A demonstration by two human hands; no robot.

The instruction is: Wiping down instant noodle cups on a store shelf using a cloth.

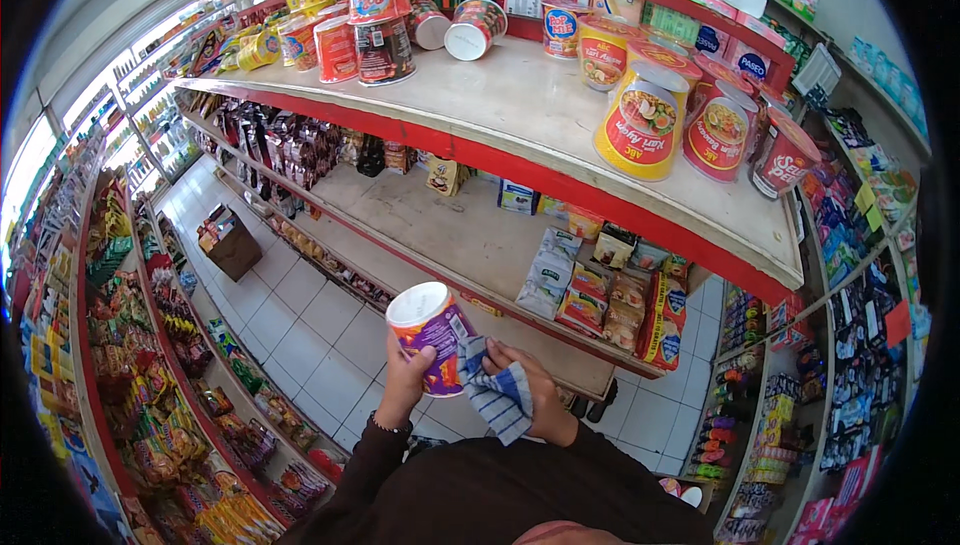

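My left hand is wrapped round a purple and orange instant noodle cup, whose white round end faces up. In my right hand is a blue and grey striped cloth, bunched in the fingers and hanging down. The cloth lies against the right side of the cup. Both hands are in front of my body, below the front edge of the shelf. The fingers of my left hand on the cup's far side are hidden.
Ahead stands a white shelf with a red edge. Yellow cups stand at its right; red cups are stacked at its left, some lying tipped. Packets fill part of the lower shelf. A cardboard box sits on the tiled floor; snack racks line the left.
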